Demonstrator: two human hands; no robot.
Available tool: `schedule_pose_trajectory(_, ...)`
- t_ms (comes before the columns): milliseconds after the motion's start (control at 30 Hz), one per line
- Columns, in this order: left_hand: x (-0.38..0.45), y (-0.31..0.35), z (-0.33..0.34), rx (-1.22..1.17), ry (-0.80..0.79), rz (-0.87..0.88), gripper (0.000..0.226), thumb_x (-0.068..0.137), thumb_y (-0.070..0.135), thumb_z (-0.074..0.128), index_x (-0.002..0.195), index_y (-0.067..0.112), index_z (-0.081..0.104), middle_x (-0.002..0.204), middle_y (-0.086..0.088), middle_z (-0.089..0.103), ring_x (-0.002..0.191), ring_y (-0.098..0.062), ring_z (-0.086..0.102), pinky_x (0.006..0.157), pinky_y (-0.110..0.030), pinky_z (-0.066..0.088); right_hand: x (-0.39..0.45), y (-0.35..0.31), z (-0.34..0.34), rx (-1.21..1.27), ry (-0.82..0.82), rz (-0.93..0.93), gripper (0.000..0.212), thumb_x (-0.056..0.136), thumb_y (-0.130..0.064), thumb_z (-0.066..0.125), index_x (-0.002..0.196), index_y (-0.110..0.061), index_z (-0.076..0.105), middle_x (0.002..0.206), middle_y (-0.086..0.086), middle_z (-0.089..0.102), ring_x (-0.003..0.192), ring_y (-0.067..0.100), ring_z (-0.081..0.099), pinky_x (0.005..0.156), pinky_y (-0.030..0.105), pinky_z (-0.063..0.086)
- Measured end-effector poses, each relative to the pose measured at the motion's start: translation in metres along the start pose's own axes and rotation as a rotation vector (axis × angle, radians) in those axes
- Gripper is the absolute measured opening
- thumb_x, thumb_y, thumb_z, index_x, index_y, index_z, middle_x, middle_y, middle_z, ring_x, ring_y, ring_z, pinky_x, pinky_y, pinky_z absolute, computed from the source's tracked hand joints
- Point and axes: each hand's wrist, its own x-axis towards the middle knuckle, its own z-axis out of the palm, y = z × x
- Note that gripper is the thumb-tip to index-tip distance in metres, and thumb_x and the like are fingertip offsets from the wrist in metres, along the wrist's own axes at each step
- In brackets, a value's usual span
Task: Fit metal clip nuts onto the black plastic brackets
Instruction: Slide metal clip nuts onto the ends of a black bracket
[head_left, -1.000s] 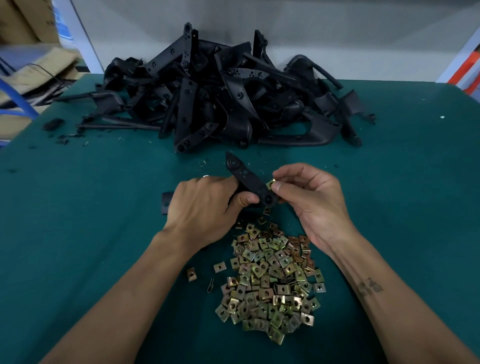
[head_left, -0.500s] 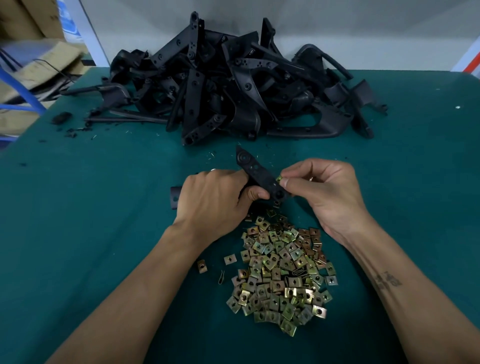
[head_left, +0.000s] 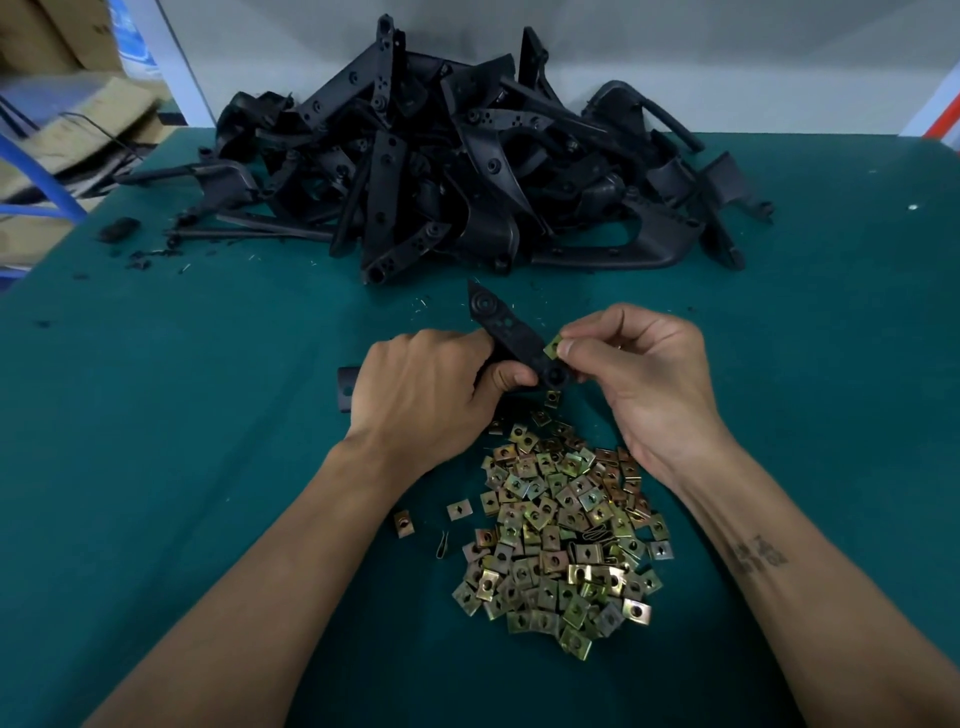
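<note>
Inspection at centre frame found the left hand (head_left: 426, 395) curled round a black bracket (head_left: 506, 332), thumb pressed near its lower end, with the upper end pointing toward the top of the frame. The right hand (head_left: 639, 374) pinched a single clip nut (head_left: 554, 347) between thumb and forefinger, held against the bracket's right edge close to its lower hole; whether the nut was already partly seated could not be determined. Loose clip nuts (head_left: 561, 530) lay heaped on the green table (head_left: 156, 415) in the lower centre, just below both hands. Unfitted brackets (head_left: 467, 171) were piled at upper centre, well apart from the hands. Judged on appearance, the nut was small, light, thin sprung metal with hard edges, likely to slip or twist, and best held by its flat faces. The bracket looked rigid and light, best gripped along its midsection, leaving the mounting edge exposed.
</note>
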Motion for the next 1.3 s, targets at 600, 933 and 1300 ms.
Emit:
schedule_pose_trajectory(600, 0.0, -0.001, 0.001, 0.006, -0.012, -0.015, 0.071, 0.093, 0.076, 0.022, 0.087, 0.021, 0.067, 0.064, -0.001, 0.062, 0.058, -0.034, 0.061, 0.051, -0.031, 0.033, 0.0, 0.004, -0.001, 0.031, 0.042, 0.0, 0.023, 0.076, 0.003, 0.075, 0.067, -0.018, 0.076, 0.08, 0.009, 0.074, 0.076, 0.024, 0.062, 0.067, 0.026, 0.052)
schedule_pose_trajectory(933, -0.001, -0.002, 0.0, 0.017, -0.035, -0.011, 0.076, 0.09, 0.08, 0.018, 0.083, 0.022, 0.067, 0.065, 0.002, 0.061, 0.058, -0.031, 0.062, 0.05, -0.031, 0.033, 0.001, -0.001, -0.006, 0.051, -0.052, 0.046, 0.032, 0.081, 0.012, 0.072, 0.065, -0.015, 0.075, 0.078, 0.01, 0.073, 0.076, 0.024, 0.062, 0.065, 0.025, 0.052)
schedule_pose_trajectory(1300, 0.0, -0.002, 0.001, 0.014, -0.035, -0.015, 0.075, 0.091, 0.078, 0.021, 0.082, 0.019, 0.066, 0.066, 0.0, 0.063, 0.06, -0.033, 0.062, 0.051, -0.032, 0.033, 0.0, 0.005, -0.001, -0.022, -0.001, -0.025, 0.032, 0.081, 0.007, 0.075, 0.066, -0.021, 0.076, 0.077, 0.005, 0.074, 0.068, 0.015, 0.062, 0.064, 0.023, 0.052)
